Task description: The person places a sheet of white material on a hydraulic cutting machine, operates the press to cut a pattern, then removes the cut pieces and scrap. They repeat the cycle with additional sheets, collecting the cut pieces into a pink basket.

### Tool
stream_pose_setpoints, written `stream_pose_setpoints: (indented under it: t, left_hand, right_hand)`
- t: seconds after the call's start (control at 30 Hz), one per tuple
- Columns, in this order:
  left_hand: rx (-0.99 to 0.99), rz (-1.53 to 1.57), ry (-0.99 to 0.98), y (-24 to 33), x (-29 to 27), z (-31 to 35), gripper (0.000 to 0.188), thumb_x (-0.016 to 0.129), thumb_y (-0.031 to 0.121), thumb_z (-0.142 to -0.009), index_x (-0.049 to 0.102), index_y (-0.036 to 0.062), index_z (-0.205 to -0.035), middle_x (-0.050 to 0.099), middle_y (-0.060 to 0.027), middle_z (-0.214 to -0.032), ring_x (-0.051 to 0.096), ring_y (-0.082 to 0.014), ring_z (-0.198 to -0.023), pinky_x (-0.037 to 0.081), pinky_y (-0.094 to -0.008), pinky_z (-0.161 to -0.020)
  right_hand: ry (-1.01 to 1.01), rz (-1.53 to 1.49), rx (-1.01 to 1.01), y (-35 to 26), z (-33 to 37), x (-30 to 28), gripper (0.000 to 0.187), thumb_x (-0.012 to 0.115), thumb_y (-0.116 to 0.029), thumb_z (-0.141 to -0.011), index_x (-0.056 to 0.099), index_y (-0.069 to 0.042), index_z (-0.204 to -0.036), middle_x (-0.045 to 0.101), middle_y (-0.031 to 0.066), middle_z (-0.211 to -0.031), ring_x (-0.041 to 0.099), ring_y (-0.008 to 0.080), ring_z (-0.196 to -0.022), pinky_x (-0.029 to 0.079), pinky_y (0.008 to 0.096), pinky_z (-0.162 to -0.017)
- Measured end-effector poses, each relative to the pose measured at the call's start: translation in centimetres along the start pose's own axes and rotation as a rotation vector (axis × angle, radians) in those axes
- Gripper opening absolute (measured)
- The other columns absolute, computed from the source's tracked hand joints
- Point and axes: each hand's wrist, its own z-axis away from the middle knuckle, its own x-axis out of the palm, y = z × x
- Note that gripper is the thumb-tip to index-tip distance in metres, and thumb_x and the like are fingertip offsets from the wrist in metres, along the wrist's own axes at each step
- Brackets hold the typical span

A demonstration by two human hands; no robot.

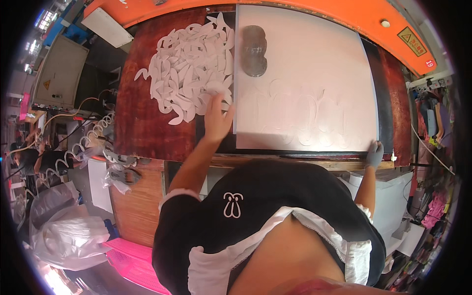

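L hand [219, 118] is at near R edge of pile of thin, off-white, curved cut pieces [191, 71] on dark-red tabletop [140, 115]; fingers extended, grasp can't be confirmed. R hand [375, 154], grey-gloved, is at near R corner of broad, pale, flat sheet [314, 64], R of pile; pinch unclear. Pcs prob. light, flexible: lift by edges. Sheet prob. bendy, slippery: hold corners.

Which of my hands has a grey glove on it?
Your right hand, at the near right corner of the pale sheet. Your left hand, at the heap of pale cut pieces, is bare.
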Motion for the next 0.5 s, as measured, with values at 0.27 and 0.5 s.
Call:
stream_pose_setpoints:
  t: [0.27,0.5]
  left_hand:
    - [0.253,-0.159,-0.182,-0.2,-2.0,9.9,0.022,0.064,0.016,-0.076,0.056,0.0072,-0.094,0.055,-0.0091,-0.079,0.055,-0.0277,-0.074,0.042,-0.0388,-0.065]
    - [0.318,-0.156,-0.147,-1.6,-1.6,10.4,0.011,0.064,0.014,-0.076,0.055,0.0079,-0.072,0.051,-0.0082,-0.065,0.052,-0.0277,-0.06,0.04,-0.0399,-0.054]
  right_hand:
    - [0.24,0.176,-0.107,-3.8,8.1,0.5,0.036,0.047,-0.031,-0.087,0.058,0.002,-0.095,0.058,0.0197,-0.089,0.054,0.037,-0.087,0.042,0.0448,-0.076]
    - [0.172,0.04,-0.046,-5.3,10.0,1.4,0.037,0.052,-0.032,-0.085,0.062,-0.001,-0.067,0.055,0.0179,-0.061,0.053,0.0313,-0.059,0.039,0.0413,-0.058]
